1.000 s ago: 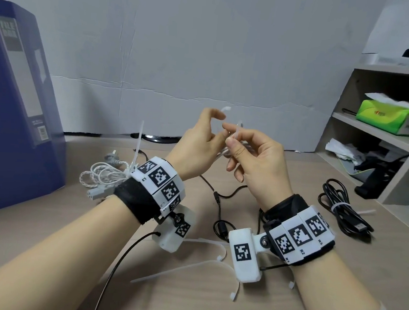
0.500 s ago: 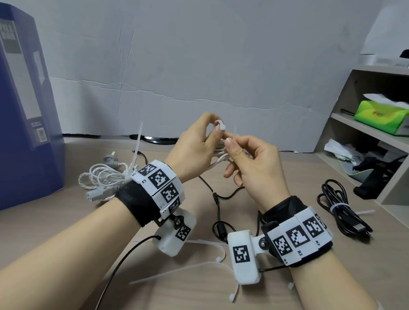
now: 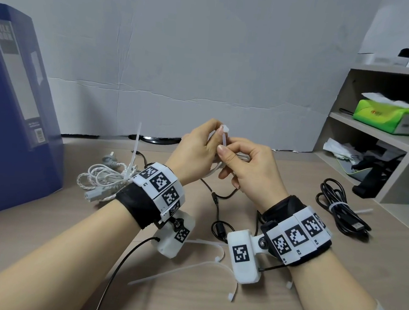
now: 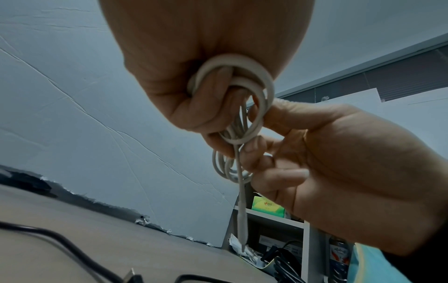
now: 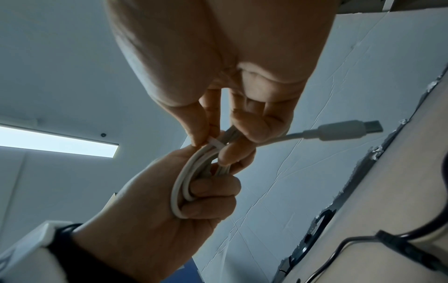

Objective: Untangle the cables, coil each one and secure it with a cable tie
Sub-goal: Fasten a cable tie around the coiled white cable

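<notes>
My left hand (image 3: 209,143) is raised above the table and curls round a small coil of white cable (image 4: 232,95), whose loops lie across its fingers (image 5: 208,193). A white cable tie (image 3: 224,138) stands upright between both hands, its head on top. My right hand (image 3: 226,154) pinches the tie's strap (image 5: 217,143) against the coil between thumb and forefinger. The cable's USB plug (image 5: 351,129) sticks out free to the side. How far the tie wraps round the coil is hidden by the fingers.
A white braided power cable (image 3: 106,179) lies coiled at the left beside a blue file box (image 3: 19,103). A tied black cable (image 3: 341,212) lies right, by a shelf (image 3: 371,133). A loose black cable (image 3: 219,205) and spare ties (image 3: 189,268) lie under my wrists.
My left fingers, spread a second ago, have closed onto the coil. Both hands have drawn together, and the tie now stands upright between them.
</notes>
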Demonstrator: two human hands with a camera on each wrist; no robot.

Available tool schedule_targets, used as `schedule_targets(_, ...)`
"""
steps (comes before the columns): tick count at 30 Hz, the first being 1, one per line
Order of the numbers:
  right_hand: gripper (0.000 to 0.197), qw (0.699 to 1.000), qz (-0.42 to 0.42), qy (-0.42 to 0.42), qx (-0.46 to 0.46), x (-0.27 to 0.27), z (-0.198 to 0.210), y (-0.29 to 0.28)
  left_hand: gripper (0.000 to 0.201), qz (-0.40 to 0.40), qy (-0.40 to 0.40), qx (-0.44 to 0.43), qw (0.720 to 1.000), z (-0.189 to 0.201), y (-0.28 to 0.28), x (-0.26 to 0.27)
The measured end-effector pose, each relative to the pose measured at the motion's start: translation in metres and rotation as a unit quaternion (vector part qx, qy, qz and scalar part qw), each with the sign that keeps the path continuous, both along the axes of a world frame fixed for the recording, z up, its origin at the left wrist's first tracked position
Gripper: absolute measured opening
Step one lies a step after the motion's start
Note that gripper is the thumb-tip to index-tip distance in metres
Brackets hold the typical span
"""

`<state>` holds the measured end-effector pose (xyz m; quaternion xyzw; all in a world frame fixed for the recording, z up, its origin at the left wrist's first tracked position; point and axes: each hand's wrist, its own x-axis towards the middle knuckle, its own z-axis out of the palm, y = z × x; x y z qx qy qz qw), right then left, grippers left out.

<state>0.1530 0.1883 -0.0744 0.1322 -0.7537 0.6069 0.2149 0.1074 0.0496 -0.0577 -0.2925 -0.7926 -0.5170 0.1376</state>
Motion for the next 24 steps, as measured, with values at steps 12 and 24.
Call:
schedule_targets(12,0.023,1.000,0.004,0.001,-0.031,0.0017,0.0001,-0.0016,0.030,0.000,0.010,-0.026,1.000,0.0033,-0.0015,0.0031)
schedule_targets(24,0.020,0.997,-0.010,0.007,-0.078,0.0030,0.0019,-0.0022,0.021,-0.009,0.043,-0.079,0.996,0.0034,-0.0021,0.0081)
